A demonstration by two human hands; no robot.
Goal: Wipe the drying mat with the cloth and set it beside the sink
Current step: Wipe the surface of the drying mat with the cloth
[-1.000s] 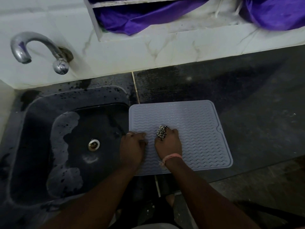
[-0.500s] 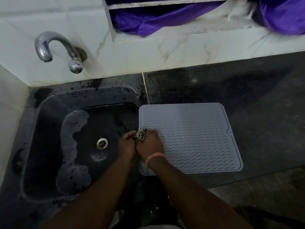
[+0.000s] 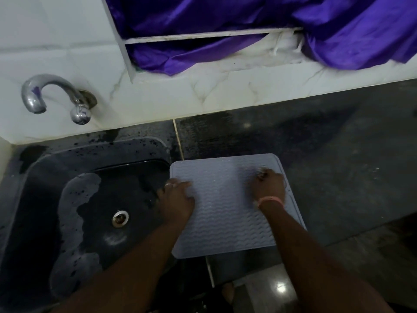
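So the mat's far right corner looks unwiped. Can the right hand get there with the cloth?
Probably yes: the right hand with the cloth is already on the mat near that corner, and nothing lies between.

The right hand (image 3: 268, 186) is smeared by motion blur, and the cloth (image 3: 261, 172) under its fingers shows only as a small mottled scrap at the fingertips; its shape cannot be told. Both forearms hide the near strip of the drying mat (image 3: 223, 206), and the left hand (image 3: 176, 199) covers part of its left edge. The sink (image 3: 90, 159) is cut off by the left and bottom edges. The purple fabric (image 3: 248, 19) runs out past the top and right edges.
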